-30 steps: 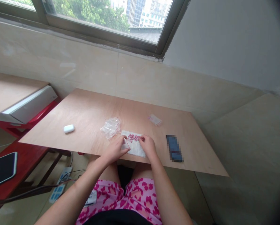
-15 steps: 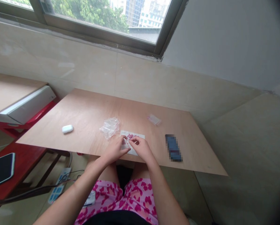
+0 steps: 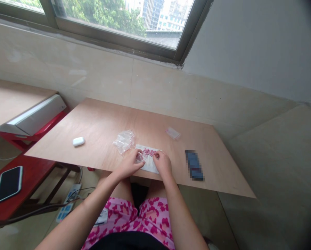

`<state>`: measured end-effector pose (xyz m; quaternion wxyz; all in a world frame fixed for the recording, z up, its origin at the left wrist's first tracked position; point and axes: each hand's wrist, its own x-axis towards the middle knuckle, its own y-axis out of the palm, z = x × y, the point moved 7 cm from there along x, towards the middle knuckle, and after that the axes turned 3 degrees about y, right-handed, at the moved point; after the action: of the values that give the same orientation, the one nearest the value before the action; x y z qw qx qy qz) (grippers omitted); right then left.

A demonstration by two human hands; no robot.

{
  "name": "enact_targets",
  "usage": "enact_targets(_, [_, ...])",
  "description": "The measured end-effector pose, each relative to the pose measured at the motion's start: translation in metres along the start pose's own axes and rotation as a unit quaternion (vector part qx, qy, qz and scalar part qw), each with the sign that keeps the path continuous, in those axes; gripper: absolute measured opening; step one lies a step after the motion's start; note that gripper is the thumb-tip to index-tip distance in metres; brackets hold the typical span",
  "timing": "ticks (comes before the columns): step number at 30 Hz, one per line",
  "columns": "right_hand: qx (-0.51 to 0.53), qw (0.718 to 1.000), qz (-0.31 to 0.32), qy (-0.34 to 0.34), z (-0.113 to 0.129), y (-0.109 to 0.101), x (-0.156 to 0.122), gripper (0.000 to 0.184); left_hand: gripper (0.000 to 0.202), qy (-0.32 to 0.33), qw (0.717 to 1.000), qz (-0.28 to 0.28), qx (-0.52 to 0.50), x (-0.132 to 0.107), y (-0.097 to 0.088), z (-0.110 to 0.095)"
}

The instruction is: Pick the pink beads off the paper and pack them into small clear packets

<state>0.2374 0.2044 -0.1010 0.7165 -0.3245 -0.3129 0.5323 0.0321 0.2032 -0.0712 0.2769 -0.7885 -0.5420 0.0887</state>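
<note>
1. A flat plywood board (image 3: 98, 139) is lying across the view, below a window (image 3: 119, 21).
2. A white paper sheet (image 3: 150, 166) is sitting on the board's near edge, with small pink beads (image 3: 148, 151) lying on it.
3. A crumpled clear plastic bag pile (image 3: 124, 141) is resting just left of the sheet, and a small clear plastic bag (image 3: 172, 133) is lying behind it.
4. A white oval earbud case (image 3: 78, 141) is sitting farther left, and a blurred blue oblong object (image 3: 194, 165) is lying right of the sheet.
5. The left hand (image 3: 129, 164) and right hand (image 3: 162, 164) are resting over the sheet's near side.
6. A black slab phone (image 3: 9, 183) is lying on a red wooden table (image 3: 27, 173), left of the board.
</note>
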Motion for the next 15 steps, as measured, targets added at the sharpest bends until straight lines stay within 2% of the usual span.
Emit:
enact_targets(3, [0.068, 0.997, -0.006, 0.022, 0.003, -0.007, -0.003, 0.013, 0.031, 0.000, 1.000, -0.008, 0.009, 0.000, 0.000, 0.002])
enact_targets(6, [0.182, 0.983, -0.006, 0.032, 0.019, -0.019, -0.009, 0.022, 0.032, -0.009, 1.000, 0.001, -0.001, 0.000, 0.002, 0.001])
enact_targets(9, [0.213, 0.974, 0.060, -0.043, 0.049, -0.026, -0.015, 0.023, 0.030, -0.014, 1.000, 0.018, -0.022, -0.002, 0.003, -0.006])
enact_targets(11, [0.206, 0.971, 0.090, -0.078, 0.058, -0.029, -0.016, 0.022, 0.029, -0.016, 0.999, 0.025, -0.038, -0.003, 0.003, -0.011])
enact_targets(15, [0.184, 0.982, 0.038, 0.000, 0.023, -0.031, -0.002, 0.026, 0.030, -0.030, 0.997, 0.015, -0.069, -0.002, 0.000, -0.011])
